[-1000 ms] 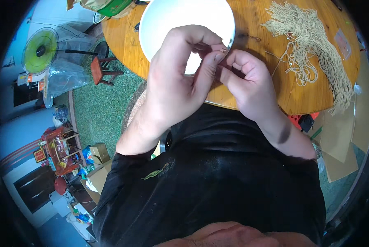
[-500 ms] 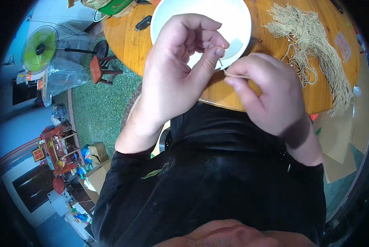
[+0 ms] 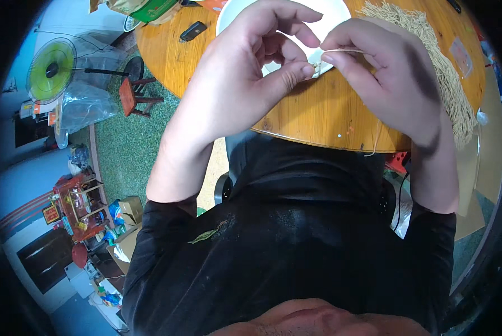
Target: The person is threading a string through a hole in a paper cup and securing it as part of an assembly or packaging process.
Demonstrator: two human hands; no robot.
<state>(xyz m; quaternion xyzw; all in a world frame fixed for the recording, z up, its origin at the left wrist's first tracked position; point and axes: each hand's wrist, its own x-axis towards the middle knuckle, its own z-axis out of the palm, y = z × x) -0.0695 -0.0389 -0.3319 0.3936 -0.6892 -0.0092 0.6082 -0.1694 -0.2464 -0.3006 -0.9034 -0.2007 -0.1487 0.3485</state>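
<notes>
Beige cord (image 3: 349, 51), head cam: pinched btwn R hand (image 3: 396, 73) thumb + index, above wood table (image 3: 312, 115), nr white bowl (image 3: 335, 17). L hand (image 3: 251, 73) part-curled, thumb tip by small beige bit (image 3: 317, 68); can't tell if gripped. Cord bundle (image 3: 452, 101) at R.

Worktop (image 3: 167, 63): wooden, with a curved edge. At its upper left: 1 black key fob (image 3: 193, 31) and 1 green package (image 3: 150, 11). At its right: 1 flat clear plastic piece (image 3: 461, 57). Floor (image 3: 130, 148): green, speckled. Left of the worktop: 1 pedestal fan (image 3: 51, 70) with a yellow-green disc; 1 red-brown stool (image 3: 128, 97) beside the fan's dark base. Clear plastic sheeting (image 3: 88, 103) lies near the fan. Lower left: 1 stocked red shelf unit (image 3: 79, 206); 1 cardboard box (image 3: 131, 211) near it. Far right: cardboard sheets (image 3: 491, 151).
</notes>
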